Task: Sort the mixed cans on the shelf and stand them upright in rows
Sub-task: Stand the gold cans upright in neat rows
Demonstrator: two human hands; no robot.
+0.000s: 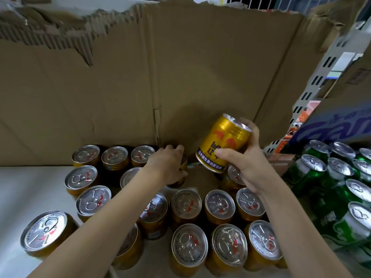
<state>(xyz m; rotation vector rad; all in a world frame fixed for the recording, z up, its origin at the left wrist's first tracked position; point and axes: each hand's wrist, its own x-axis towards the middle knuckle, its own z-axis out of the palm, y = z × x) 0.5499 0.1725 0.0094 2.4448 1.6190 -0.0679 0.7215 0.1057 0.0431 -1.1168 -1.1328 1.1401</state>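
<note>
The right hand (248, 163) holds a gold can (224, 143) off the shelf, its grip clamped round the can's body: the thumb crosses the label on the near side and the fingers wrap the far side up by the top rim. The can tilts, its lid leaning away and to the right, its base down and to the left of that grip.

The left hand (170, 165) reaches to the back row, just left of the lifted can and lower, and its grip closes over the top of a second gold can (183, 164) standing against the torn cardboard wall (120, 87); most of that can is hidden under the hand.

Below and nearer than both grips, upright gold cans (188, 203) stand in rows on the white shelf (30, 187), lids up. Well to the right of the right grip stand green cans (313, 171), also upright, beside a blue printed carton (331, 125).
</note>
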